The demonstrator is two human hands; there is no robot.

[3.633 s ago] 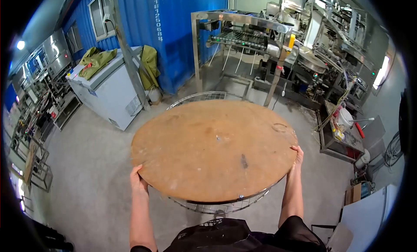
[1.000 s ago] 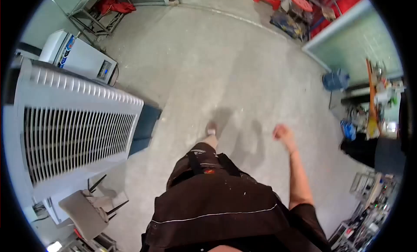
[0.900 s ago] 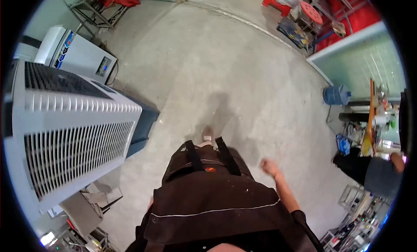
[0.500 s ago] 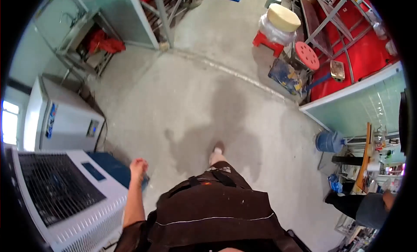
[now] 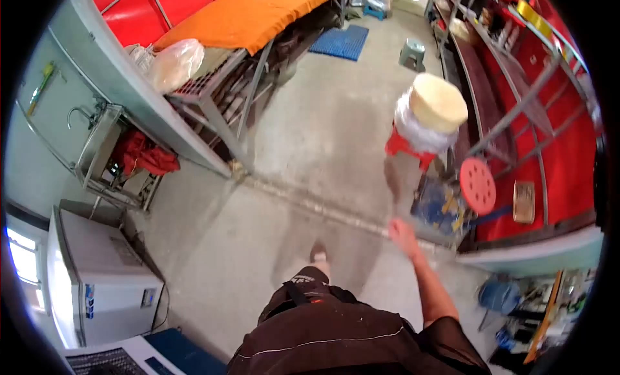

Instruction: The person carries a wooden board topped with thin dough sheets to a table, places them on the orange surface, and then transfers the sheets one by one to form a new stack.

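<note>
My right hand (image 5: 403, 237) swings out in front of my body, above the concrete floor near the raised strip. Motion smears its fingers, and no object shows in it. Beyond it stands a red stool (image 5: 418, 156) bearing a bundle wrapped in clear plastic (image 5: 416, 126), with a thick pale-yellow round slab (image 5: 440, 104) on top. Closest on the right are a stained blue board (image 5: 441, 204) and a round red stool seat with holes (image 5: 478, 186). My left hand is out of view. One shoe (image 5: 318, 252) shows below my dark apron (image 5: 336, 336).
A floor strip (image 5: 310, 202) crosses ahead. To the left are a sink (image 5: 100, 139), a white appliance (image 5: 106, 278) and a vented machine (image 5: 116, 362). An orange-covered table (image 5: 248, 16) stands ahead left, a blue mat (image 5: 340, 42) beyond. Metal shelving (image 5: 481, 71) lines the right.
I have walked forward, so the strip, stools and sink are nearer and the orange-covered table has come into view. My left hand has left view; my right hand has swung in.
</note>
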